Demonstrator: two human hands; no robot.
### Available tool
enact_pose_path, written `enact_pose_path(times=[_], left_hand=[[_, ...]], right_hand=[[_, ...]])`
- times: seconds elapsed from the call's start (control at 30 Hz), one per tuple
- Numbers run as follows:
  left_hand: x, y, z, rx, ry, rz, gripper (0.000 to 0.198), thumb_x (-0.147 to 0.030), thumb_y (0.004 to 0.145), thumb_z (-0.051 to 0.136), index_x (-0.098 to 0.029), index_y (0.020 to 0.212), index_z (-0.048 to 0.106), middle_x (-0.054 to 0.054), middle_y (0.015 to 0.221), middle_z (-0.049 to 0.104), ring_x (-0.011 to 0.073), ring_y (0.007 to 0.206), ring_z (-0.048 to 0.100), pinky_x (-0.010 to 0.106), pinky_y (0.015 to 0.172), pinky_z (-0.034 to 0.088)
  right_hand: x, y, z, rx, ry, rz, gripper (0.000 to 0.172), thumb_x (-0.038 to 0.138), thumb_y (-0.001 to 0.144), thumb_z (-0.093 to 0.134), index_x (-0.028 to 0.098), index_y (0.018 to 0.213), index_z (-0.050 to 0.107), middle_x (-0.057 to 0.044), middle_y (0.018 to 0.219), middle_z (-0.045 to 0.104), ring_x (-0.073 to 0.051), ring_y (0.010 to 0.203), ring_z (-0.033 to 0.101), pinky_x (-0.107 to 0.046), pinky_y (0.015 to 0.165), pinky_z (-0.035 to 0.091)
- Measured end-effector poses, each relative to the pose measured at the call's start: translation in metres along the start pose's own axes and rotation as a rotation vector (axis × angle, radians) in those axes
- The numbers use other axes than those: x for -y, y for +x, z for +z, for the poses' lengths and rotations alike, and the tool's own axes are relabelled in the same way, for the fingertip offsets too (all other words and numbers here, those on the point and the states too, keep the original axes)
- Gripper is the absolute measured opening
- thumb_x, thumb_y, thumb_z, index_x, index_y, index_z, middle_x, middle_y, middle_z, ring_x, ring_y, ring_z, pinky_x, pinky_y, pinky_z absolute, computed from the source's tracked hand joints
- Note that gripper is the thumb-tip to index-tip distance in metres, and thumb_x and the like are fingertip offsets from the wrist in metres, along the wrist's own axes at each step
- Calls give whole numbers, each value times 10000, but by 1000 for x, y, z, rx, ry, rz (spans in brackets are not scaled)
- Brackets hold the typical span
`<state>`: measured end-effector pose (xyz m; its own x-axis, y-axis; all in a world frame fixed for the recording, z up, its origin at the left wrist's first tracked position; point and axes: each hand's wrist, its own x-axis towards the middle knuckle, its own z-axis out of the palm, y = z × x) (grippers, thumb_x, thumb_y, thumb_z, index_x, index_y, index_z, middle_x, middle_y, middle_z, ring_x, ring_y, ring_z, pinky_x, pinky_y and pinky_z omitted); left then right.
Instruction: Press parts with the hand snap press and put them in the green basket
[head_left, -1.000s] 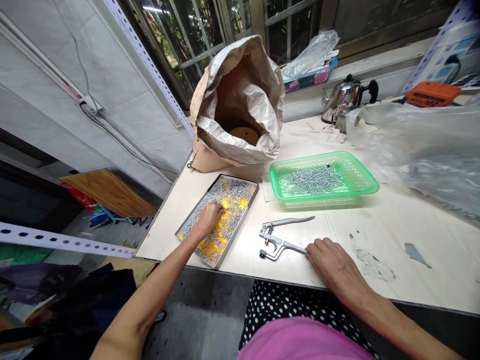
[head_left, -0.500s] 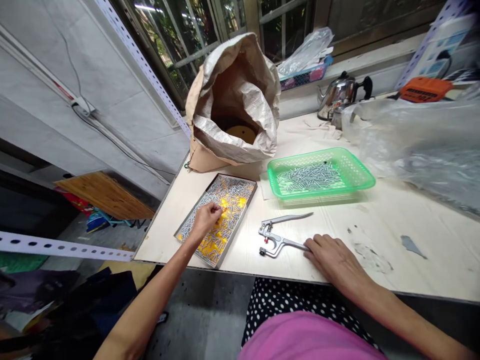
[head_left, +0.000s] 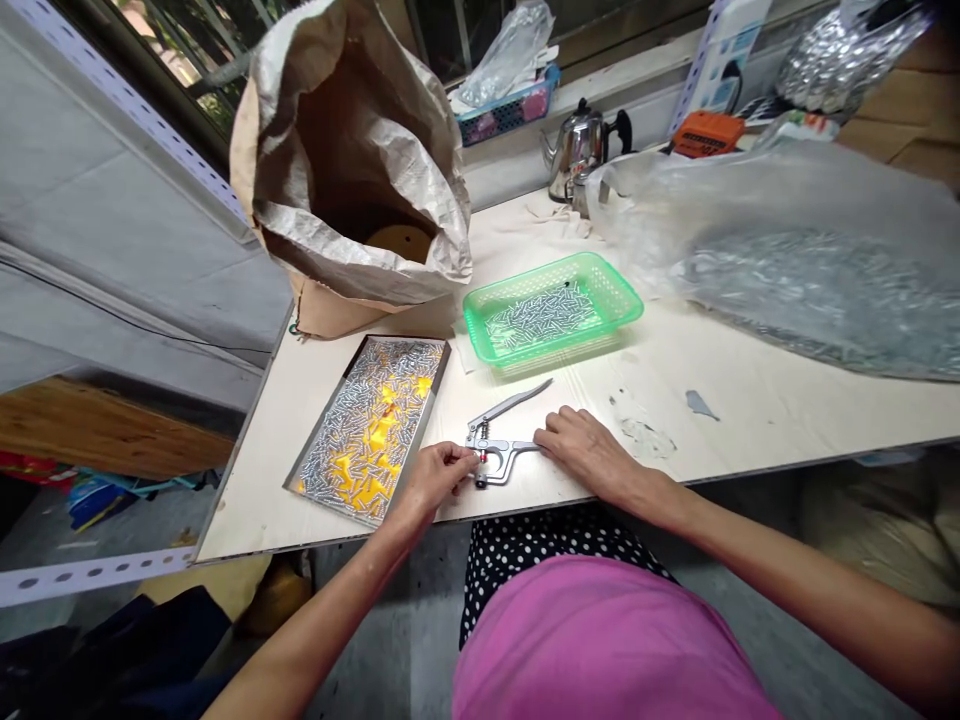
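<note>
Snap pliers (head_left: pixel 506 452) with a grey metal body lie on the table, their spring-loaded handles spread apart. My right hand (head_left: pixel 581 447) has its fingers closed over the end of the lower handle. At the jaw end, my left hand (head_left: pixel 441 478) is pinched close to the red die; whatever sits between its fingertips is too small to make out. Left of the pliers, a shallow tray (head_left: pixel 429 420) with a yellow bottom holds many small metal pins. More such pins lie in the green plastic basket (head_left: pixel 484 350) behind the pliers.
A large open paper sack (head_left: pixel 442 240) stands at the back left. A clear plastic bag (head_left: pixel 817 300) of metal parts covers the right side of the table (head_left: pixel 585 390). Farther back are a steel kettle (head_left: pixel 581 150) and an orange box (head_left: pixel 707 134). A grey scrap (head_left: pixel 701 404) lies at right.
My left hand has left the pin tray and come right to the pliers' jaw. My right hand stays on the handle. The view has shifted to the right.
</note>
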<state>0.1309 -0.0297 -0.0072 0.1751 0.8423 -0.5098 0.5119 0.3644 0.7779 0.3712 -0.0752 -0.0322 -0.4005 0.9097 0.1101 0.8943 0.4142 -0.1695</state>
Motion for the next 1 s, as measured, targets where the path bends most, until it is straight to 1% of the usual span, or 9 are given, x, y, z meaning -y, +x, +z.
enact_pose_path(times=[0.1, 0.2, 0.4, 0.53, 0.6, 0.7, 0.87, 1.0], left_hand=[[1, 2, 4, 26, 30, -14, 447, -555, 618, 735, -127, 686, 624, -47, 492, 497, 57, 412, 377, 193, 400, 285], [1, 2, 6, 45, 49, -29, 467, -582, 615, 728, -131, 661, 614, -56, 449, 465, 58, 397, 353, 199, 400, 251], [-6, 2, 5, 73, 197, -44, 417, -549, 673, 681, -144, 608, 603, -59, 417, 438, 60, 392, 339, 201, 412, 239], [-15, 2, 4, 135, 308, -79, 434, -532, 705, 659, -165, 509, 534, -54, 385, 422, 61, 381, 347, 198, 419, 246], [-18, 2, 4, 158, 291, -94, 439, -517, 712, 657, -170, 488, 506, -55, 374, 416, 58, 370, 340, 198, 412, 237], [-17, 2, 5, 201, 228, -132, 428, -504, 696, 684, -171, 499, 502, -61, 374, 420, 54, 354, 336, 198, 399, 237], [-12, 0, 6, 239, 168, -261, 376, -487, 655, 752, -167, 610, 559, -69, 385, 464, 63, 347, 381, 192, 387, 292], [-11, -6, 8, 256, 162, -298, 348, -452, 689, 742, -160, 622, 565, -60, 409, 496, 66, 356, 427, 188, 392, 336]], right_hand=[[-2, -2, 1, -3, 8, 7, 99, 194, 932, 543, 201, 889, 631, -52, 869, 590, -202, 845, 453, -321, 685, 244], [-2, -2, 4, 0, 18, 18, 89, 201, 929, 549, 202, 881, 624, -50, 875, 591, -201, 844, 455, -319, 684, 245], [-3, -3, 5, -14, 35, 25, 93, 187, 931, 538, 199, 872, 608, -51, 882, 594, -199, 837, 458, -319, 689, 250], [-2, -3, 4, -27, 42, 16, 119, 143, 926, 517, 192, 858, 601, -48, 872, 590, -190, 816, 454, -317, 685, 250], [-2, -3, 4, -31, 47, 11, 125, 129, 921, 512, 190, 850, 594, -46, 867, 585, -185, 804, 449, -316, 680, 249], [-2, -3, 4, -31, 52, 8, 129, 134, 924, 507, 192, 836, 582, -41, 866, 579, -182, 794, 447, -320, 675, 249], [-1, -4, 0, -28, 76, -11, 139, 135, 930, 495, 190, 825, 568, -38, 867, 579, -181, 794, 447, -318, 681, 259], [1, -5, -3, -27, 72, -18, 143, 118, 921, 495, 193, 819, 562, -38, 868, 582, -184, 799, 444, -320, 690, 263]])
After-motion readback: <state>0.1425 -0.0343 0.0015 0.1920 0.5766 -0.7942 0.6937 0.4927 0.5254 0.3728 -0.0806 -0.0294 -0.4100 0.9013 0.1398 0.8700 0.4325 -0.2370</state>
